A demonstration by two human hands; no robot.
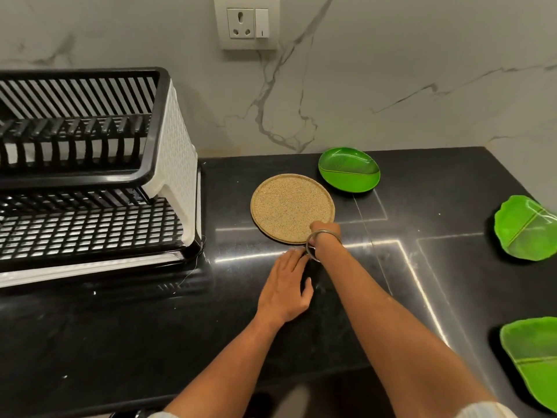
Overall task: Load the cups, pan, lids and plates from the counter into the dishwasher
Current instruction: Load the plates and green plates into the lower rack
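Speckled tan plate (292,208) lies flat on the black counter (120,342), just right of the dish rack (90,176); the right hand (324,232) curls over its near rim (fingers hidden, grip uncertain), probably to lift that edge; the left hand (284,289) rests flat and relaxed alongside; three green plates (349,169) wait further right.

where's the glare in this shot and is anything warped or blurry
Head view: bright streaks of reflected light run across the black counter, strongest just ahead of the left hand and beside the right forearm. The wide-angle lens bends the dish rack and stretches the green plates at the right edge. The right hand at the round tan plate looks slightly soft; its fingers are hidden.
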